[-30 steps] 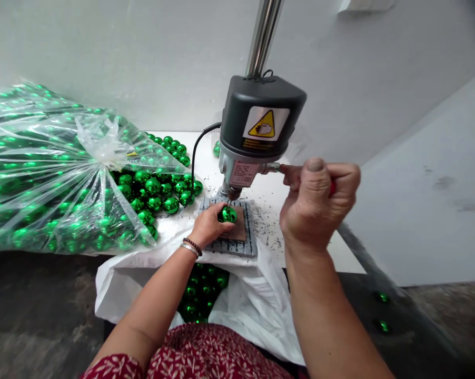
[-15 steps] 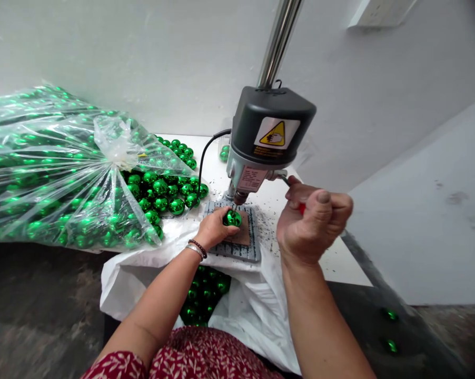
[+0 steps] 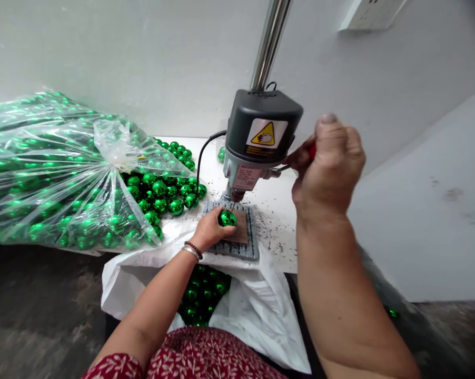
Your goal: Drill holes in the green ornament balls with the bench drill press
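Note:
My left hand (image 3: 210,230) holds a shiny green ball (image 3: 227,218) between thumb and fingers, on a brown pad (image 3: 242,229) over the grey base plate (image 3: 252,247) of a drill press (image 3: 263,129). Dark marks show on the ball's top, and the thin drill bit is just above it; whether they touch I cannot tell. My right hand (image 3: 328,163) is closed round the red-ended lever (image 3: 312,151) at the right side of the drill head, raised to about the head's height.
A clear plastic bag (image 3: 119,152) full of green balls lies at the left, with loose balls (image 3: 176,207) beside it. A white sack (image 3: 261,305) with balls is at my lap. Dark shavings dot the white table (image 3: 280,221). A black cable (image 3: 201,163) hangs left of the drill.
My right hand has risen with the lever and turned. The bit and the ball's top look a little farther apart. My left hand still holds the ball, and the view has shifted slightly.

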Available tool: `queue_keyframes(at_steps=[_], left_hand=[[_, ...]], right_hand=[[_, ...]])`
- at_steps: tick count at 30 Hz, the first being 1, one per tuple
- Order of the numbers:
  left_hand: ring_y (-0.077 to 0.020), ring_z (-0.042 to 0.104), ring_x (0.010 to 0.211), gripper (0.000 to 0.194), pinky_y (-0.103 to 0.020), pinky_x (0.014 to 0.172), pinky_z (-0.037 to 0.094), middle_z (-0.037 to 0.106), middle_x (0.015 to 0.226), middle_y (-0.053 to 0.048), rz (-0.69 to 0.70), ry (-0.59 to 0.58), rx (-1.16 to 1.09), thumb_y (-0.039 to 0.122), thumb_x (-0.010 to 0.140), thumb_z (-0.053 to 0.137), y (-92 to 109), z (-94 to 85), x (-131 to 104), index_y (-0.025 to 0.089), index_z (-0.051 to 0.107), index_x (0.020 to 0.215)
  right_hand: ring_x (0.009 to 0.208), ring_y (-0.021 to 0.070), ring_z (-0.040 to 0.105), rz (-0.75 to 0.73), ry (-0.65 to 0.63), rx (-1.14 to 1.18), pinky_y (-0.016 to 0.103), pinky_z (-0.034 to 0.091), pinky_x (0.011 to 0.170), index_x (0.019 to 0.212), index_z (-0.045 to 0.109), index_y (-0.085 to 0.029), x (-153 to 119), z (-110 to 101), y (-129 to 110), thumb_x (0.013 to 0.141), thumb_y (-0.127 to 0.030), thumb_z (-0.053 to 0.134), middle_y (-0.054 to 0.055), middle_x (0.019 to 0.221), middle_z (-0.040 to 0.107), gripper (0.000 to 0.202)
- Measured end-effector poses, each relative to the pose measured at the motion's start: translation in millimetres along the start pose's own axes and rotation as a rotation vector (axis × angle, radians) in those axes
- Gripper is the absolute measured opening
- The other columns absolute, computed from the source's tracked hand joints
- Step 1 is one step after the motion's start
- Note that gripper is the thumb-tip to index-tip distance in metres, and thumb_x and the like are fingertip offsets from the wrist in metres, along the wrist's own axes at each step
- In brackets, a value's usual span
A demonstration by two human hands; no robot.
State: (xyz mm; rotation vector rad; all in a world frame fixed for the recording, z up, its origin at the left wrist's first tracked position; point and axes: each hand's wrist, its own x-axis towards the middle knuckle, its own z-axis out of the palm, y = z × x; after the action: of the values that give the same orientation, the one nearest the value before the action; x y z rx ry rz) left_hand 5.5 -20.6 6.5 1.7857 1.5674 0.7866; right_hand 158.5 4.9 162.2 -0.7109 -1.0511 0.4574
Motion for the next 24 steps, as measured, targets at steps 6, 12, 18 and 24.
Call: queue_keyframes(at_steps=[6,12,18,24], left_hand=[[-0.0206,0.065,0.085,0.070,-0.030,0.077,0.050,0.071,0.113,-0.007,0.076,-0.360,0.016,0.047,0.067,0.079,-16,-51.0,-41,0.020,0.061,0.129],[-0.0266,0.064,0.107,0.041,-0.036,0.092,0.049,0.066,0.125,-0.016,-0.091,0.121,0.339,0.029,0.091,0.052,-36,-82.9,-22,0.014,0.061,0.128],[-0.0302,0.065,0.110,0.053,-0.040,0.084,0.053,0.054,0.139,-0.015,-0.302,0.059,0.674,0.011,0.084,0.048,-51,-85.9,16,0.023,0.052,0.136],[-0.0343,0.065,0.109,0.054,-0.041,0.084,0.051,0.062,0.130,-0.015,-0.290,0.106,0.682,0.023,0.079,0.060,-49,-91.9,7,0.022,0.056,0.133]], right_hand=[[0.040,-0.0013,0.036,0.034,0.071,0.008,0.014,0.031,0.039,0.068,0.036,-0.017,9,8,2,0.091,-0.036,0.051,-0.010,0.056,0.037,0.033],[0.039,-0.0007,0.037,0.032,0.090,0.001,0.015,0.031,0.039,0.067,0.037,-0.017,3,9,-3,0.092,-0.031,0.049,-0.011,0.055,0.039,0.031],[0.040,-0.0009,0.038,-0.030,0.067,0.031,0.016,0.032,0.041,0.067,0.038,-0.017,0,7,-1,0.091,-0.032,0.051,-0.011,0.056,0.039,0.031],[0.043,-0.0014,0.038,-0.063,0.050,0.006,0.016,0.033,0.042,0.067,0.036,-0.017,-2,4,2,0.091,-0.038,0.052,-0.010,0.058,0.038,0.035]])
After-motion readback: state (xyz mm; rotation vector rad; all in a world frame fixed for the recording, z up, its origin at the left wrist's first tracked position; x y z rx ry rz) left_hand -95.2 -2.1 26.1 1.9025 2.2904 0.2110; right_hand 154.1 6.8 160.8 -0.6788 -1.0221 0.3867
